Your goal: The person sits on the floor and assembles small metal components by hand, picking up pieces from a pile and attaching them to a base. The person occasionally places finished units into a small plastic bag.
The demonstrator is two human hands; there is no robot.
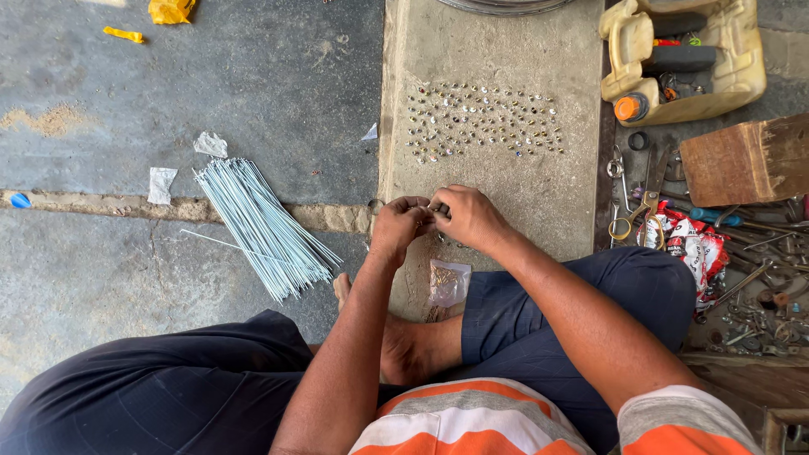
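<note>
- You have one view only, from the camera on your head, so no second view overlaps it.
- It looks almost straight down over your chest and crossed legs.
- Your hands sit near frame centre, fairly close; the concrete floor [253, 76] fills the top.

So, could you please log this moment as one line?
left hand: pinching small part | right hand: pinching same part | small parts: rows on slab | thin rods: bundled on floor
</note>
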